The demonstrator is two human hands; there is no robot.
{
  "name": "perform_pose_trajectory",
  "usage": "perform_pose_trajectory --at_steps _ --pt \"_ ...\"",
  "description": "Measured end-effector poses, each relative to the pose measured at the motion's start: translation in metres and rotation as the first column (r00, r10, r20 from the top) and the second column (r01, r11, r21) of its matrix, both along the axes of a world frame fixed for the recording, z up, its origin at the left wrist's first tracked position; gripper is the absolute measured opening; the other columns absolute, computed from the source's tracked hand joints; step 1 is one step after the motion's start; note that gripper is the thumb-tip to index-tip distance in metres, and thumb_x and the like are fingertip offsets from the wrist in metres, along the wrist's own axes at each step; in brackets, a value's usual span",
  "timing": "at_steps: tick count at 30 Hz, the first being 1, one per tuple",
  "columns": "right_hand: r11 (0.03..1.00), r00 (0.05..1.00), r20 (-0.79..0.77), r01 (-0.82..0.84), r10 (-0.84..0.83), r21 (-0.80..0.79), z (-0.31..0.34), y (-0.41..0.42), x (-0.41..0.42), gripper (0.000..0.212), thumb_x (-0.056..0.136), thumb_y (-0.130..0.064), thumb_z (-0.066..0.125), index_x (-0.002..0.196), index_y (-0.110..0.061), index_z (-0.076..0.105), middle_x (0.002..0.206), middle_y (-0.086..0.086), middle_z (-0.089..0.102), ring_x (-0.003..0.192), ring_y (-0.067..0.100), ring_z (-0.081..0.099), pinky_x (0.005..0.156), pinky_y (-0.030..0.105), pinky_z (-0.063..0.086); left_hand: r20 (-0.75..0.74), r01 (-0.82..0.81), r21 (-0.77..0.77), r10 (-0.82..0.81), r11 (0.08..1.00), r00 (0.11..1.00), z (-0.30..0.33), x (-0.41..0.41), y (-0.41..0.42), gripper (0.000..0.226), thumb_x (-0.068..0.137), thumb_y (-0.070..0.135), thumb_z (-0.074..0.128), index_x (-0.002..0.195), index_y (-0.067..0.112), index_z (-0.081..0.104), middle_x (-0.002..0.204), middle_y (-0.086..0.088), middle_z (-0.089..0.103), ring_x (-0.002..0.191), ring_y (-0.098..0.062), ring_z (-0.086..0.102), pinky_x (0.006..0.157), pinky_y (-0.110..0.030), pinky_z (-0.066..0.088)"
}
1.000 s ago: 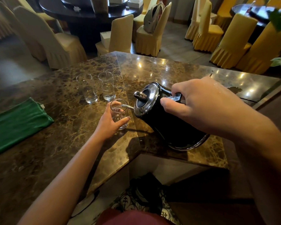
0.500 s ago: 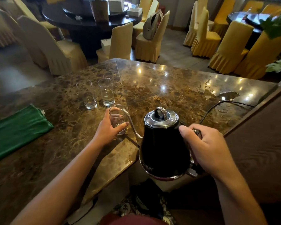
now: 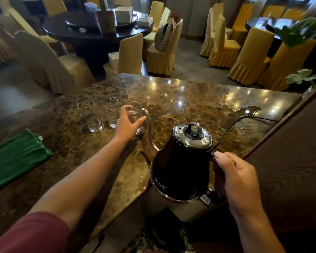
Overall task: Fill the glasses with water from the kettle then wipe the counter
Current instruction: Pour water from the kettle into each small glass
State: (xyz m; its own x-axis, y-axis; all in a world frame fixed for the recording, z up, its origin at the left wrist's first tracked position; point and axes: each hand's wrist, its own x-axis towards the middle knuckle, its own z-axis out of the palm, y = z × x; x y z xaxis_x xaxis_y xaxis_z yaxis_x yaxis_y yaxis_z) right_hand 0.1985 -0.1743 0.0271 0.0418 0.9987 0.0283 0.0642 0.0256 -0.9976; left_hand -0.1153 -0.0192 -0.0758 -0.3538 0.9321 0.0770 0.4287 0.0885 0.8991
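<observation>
My right hand (image 3: 235, 181) grips the handle of a black kettle (image 3: 181, 167) with a chrome lid and a thin gooseneck spout; the kettle is upright over the counter's near edge. My left hand (image 3: 127, 125) holds a clear glass (image 3: 136, 114) that stands on the brown marble counter (image 3: 171, 99). Two more glasses (image 3: 94, 117) (image 3: 111, 114) with a little water stand just left of it. A folded green cloth (image 3: 15, 157) lies at the counter's left side.
A puddle of spilled water (image 3: 244, 110) spreads on the counter's far right, and a black power cord (image 3: 244, 118) runs across it. A dark raised ledge (image 3: 290, 143) borders the right side. Covered chairs and round tables fill the room behind.
The kettle was tilted with its spout in the glass a second ago; it has been brought upright and drawn back toward me. My left hand slid the glass closer to the other two.
</observation>
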Motion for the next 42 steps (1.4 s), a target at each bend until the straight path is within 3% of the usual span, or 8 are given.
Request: perform_pose_trajectory --at_steps 8,13,16,23,27,32,37,42 --pt "0.999 0.993 -0.118 0.000 -0.006 -0.049 -0.006 0.000 0.016 0.039 0.093 -0.032 0.062 0.057 -0.018 0.058 0.050 0.004 0.040 0.039 0.017 0.034 0.042 0.022 0.026 -0.019 -0.061 -0.048 0.060 0.997 0.998 -0.001 -0.001 0.026 0.070 0.085 0.040 0.081 0.136 0.017 0.040 0.132 -0.010 0.062 0.122 -0.026 0.058 0.099 -0.035 0.043" --pt "0.996 0.992 -0.123 -0.044 0.035 -0.073 -0.007 0.003 0.018 0.051 0.069 -0.065 0.080 0.069 -0.015 0.067 0.062 0.016 0.048 0.056 0.031 0.043 0.054 0.043 0.034 -0.009 -0.057 -0.106 0.056 0.993 0.998 0.001 -0.003 0.023 0.073 0.083 0.051 0.079 0.137 0.018 0.042 0.136 -0.011 0.060 0.126 -0.027 0.056 0.104 -0.039 0.044" --pt "0.997 0.991 -0.135 -0.031 0.021 -0.071 -0.011 0.004 0.017 0.033 0.085 -0.044 0.069 0.066 -0.018 0.068 0.057 0.007 0.050 0.051 0.026 0.043 0.053 0.036 0.032 -0.011 -0.050 -0.139 0.049 0.989 0.999 0.005 -0.001 0.019 0.091 0.083 0.051 0.079 0.151 0.013 0.032 0.149 -0.013 0.051 0.138 -0.031 0.047 0.113 -0.046 0.041" --pt "0.999 0.990 -0.138 -0.006 0.001 -0.031 -0.011 0.009 0.016 0.034 0.098 -0.025 0.059 0.065 -0.018 0.067 0.056 0.004 0.050 0.046 0.019 0.045 0.047 0.025 0.034 -0.093 -0.005 -0.189 -0.013 0.982 0.996 0.007 -0.006 -0.024 0.104 0.084 0.043 0.080 0.160 0.012 0.017 0.162 -0.017 0.034 0.145 -0.035 0.040 0.116 -0.052 0.039" --pt "0.999 0.990 -0.133 0.039 -0.040 -0.009 -0.010 0.014 0.017 0.042 0.100 -0.020 0.056 0.058 -0.021 0.062 0.047 -0.004 0.042 0.037 0.009 0.035 0.040 0.019 0.027 -0.215 0.002 -0.159 -0.037 0.987 0.976 0.017 -0.009 -0.059 0.084 0.087 0.045 0.076 0.154 0.013 0.036 0.150 -0.015 0.051 0.136 -0.030 0.051 0.110 -0.049 0.045" --pt "0.996 0.996 -0.051 0.079 -0.078 0.028 -0.014 0.022 0.016 0.038 0.097 -0.032 0.060 0.061 -0.020 0.060 0.044 -0.001 0.038 0.038 0.017 0.030 0.045 0.032 0.027 -0.280 -0.032 0.171 0.080 0.985 0.957 0.043 0.023 -0.093 0.044 0.093 0.031 0.072 0.132 0.014 0.059 0.129 -0.004 0.064 0.120 -0.015 0.058 0.103 -0.037 0.049" --pt "0.988 0.991 0.031 0.128 -0.132 0.087 -0.009 0.036 0.013 0.040 0.101 -0.022 0.062 0.061 -0.021 0.063 0.048 -0.005 0.043 0.046 0.016 0.037 0.047 0.026 0.030 -0.156 0.240 0.278 -0.203 0.930 0.967 0.085 0.077 -0.096 0.040 0.102 0.027 0.058 0.141 0.016 0.056 0.129 0.011 0.062 0.111 0.009 0.060 0.091 -0.011 0.050" --pt "0.979 0.983 0.095 0.142 -0.157 0.149 -0.004 0.047 0.010 0.037 0.101 -0.026 0.062 0.066 -0.016 0.065 0.055 0.000 0.051 0.053 0.020 0.044 0.051 0.032 0.035 -0.029 0.494 0.189 -0.498 0.849 0.867 0.108 0.120 -0.068 0.053 0.108 0.038 0.042 0.156 0.017 0.038 0.158 0.002 0.045 0.146 -0.003 0.038 0.122 -0.029 0.031"
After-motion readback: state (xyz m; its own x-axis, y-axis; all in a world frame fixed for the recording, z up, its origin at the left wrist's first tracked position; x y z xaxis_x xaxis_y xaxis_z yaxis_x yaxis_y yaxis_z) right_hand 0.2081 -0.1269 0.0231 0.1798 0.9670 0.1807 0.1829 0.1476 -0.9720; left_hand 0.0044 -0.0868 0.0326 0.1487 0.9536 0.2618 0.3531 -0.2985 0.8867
